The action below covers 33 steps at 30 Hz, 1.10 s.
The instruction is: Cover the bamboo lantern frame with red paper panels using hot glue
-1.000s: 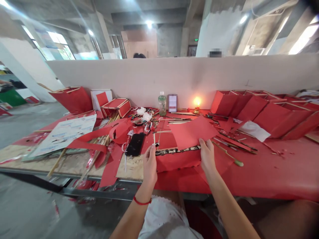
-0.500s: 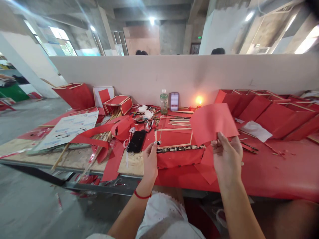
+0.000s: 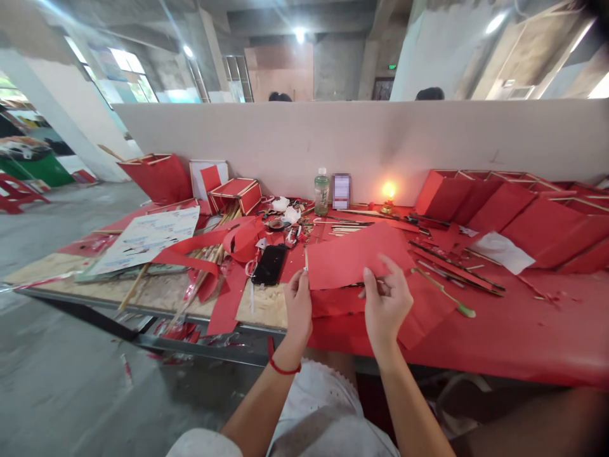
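A red paper sheet (image 3: 349, 257) lies over the top of a wooden-framed box with red paper sides (image 3: 335, 303), hiding most of the frame. My left hand (image 3: 299, 301) is closed, thumb and fingers pinching the box frame at its left corner beside the sheet's edge. At the sheet's lower right edge is my right hand (image 3: 389, 308), its thumb and forefinger apart and the other fingers curled near the box's top edge. Dark glue shows in a short strip below the sheet.
A small lit oil lamp (image 3: 388, 204) burns near the partition, close to a bottle (image 3: 321, 192) and a propped phone (image 3: 341, 192). Finished-looking red boxes (image 3: 514, 209) stand at right. A black phone (image 3: 269, 264), sticks and a glue-tipped stick (image 3: 465, 310) lie about.
My right hand has moved left and brought the raised red sheet down over the box frame, and its fingers have loosened. My left hand stays at the left corner.
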Tool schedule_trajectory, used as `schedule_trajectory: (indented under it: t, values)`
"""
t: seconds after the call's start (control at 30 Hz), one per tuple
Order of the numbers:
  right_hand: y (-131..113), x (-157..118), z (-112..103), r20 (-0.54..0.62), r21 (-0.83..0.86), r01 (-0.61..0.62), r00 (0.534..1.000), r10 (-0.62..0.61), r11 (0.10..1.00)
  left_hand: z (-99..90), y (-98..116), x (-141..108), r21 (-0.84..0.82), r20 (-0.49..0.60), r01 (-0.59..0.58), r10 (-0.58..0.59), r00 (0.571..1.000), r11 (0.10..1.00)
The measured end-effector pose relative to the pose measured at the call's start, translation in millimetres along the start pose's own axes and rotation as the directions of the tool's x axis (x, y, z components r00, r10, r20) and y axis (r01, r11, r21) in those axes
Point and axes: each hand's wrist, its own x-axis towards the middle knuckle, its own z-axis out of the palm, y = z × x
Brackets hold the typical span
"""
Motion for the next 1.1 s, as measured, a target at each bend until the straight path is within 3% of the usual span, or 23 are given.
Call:
schedule_trajectory:
  t: [0.13, 0.23, 0.33, 0.5, 0.67, 0.8, 0.93, 1.0, 1.1]
  values:
    - [5, -7, -12, 0.083, -0.188, 0.102, 0.993, -0.088, 0.977, -2.5, -2, -3, 0.002, -0.102, 0.033, -0.033, 0.994, 0.999]
    - [-1, -5, -21, 0.188, -0.146, 0.036, 0.982, -0.008, 0.989, -1.9, 5, -10, -0.034, -0.135, 0.104, -0.108, 0.985, 0.994]
    - [-5, 1, -26, 0.256, -0.123, -0.039, 0.964, 0.069, 0.992, 1.9, 16, -15, -0.085, -0.08, 0.16, -0.167, 0.983, 0.983]
    - [-5, 8, -27, 0.245, -0.178, -0.005, 0.968, 0.049, 0.984, 6.4, 23, -19, -0.133, 0.085, 0.174, -0.164, 0.983, 0.976]
    - [-11, 7, -30, 0.281, -0.194, 0.169, 0.953, -0.11, 0.966, -1.0, 21, -18, -0.053, 0.028, 0.113, -0.111, 0.993, 0.992]
    - [-18, 8, -34, 0.36, -0.197, 0.391, 0.882, -0.305, 0.899, -5.4, 26, -16, 0.023, 0.019, 0.083, -0.084, 0.996, 0.996]
    - [-19, 11, -36, 0.399, -0.17, 0.5, 0.823, -0.404, 0.849, -7.3, 32, -14, 0.083, -0.004, 0.088, -0.088, 0.996, 0.993]
    - [-17, 11, -36, 0.378, -0.17, 0.505, 0.826, -0.417, 0.846, -8.3, 33, -13, 0.076, -0.04, 0.107, -0.104, 0.994, 0.991]
    - [-13, 10, -34, 0.322, -0.195, 0.435, 0.875, -0.362, 0.879, -9.7, 31, -12, 0.066, -0.052, 0.13, -0.127, 0.991, 0.989]
